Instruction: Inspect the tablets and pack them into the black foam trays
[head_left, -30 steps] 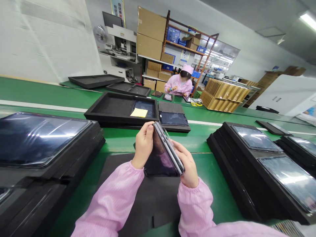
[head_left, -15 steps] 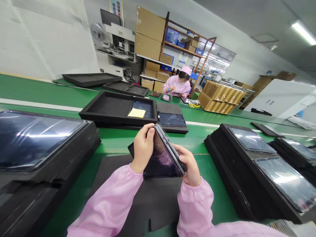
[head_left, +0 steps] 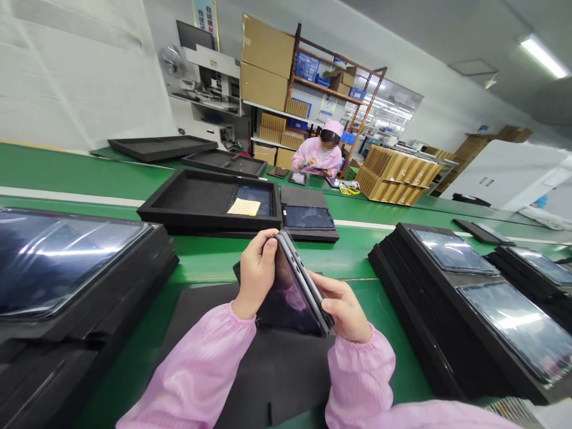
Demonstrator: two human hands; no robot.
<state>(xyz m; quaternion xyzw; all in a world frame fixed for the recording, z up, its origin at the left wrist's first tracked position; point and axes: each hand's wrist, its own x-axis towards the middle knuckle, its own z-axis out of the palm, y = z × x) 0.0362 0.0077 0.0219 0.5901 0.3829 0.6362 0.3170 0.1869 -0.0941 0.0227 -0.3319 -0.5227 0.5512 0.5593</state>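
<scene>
Lower centre shows two hands (head_left: 257, 271); upper left, one fan (head_left: 172, 61); upper right, one ceiling light (head_left: 543, 56); mid-frame, one yellow sheet (head_left: 243, 207).

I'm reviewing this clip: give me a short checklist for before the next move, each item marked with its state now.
1. Left hand grips the held device: ok, at its upper end.
2. Right hand supports the held device: ok, near its lower end.
3. Held device lies flat: not ok, it is tilted between the hands.
4. Held device clear of the black mat: cannot tell from this angle.
5. Far face of the held device checked: cannot tell, it is hidden.
6. Yellow note within the tray: ok.
</scene>
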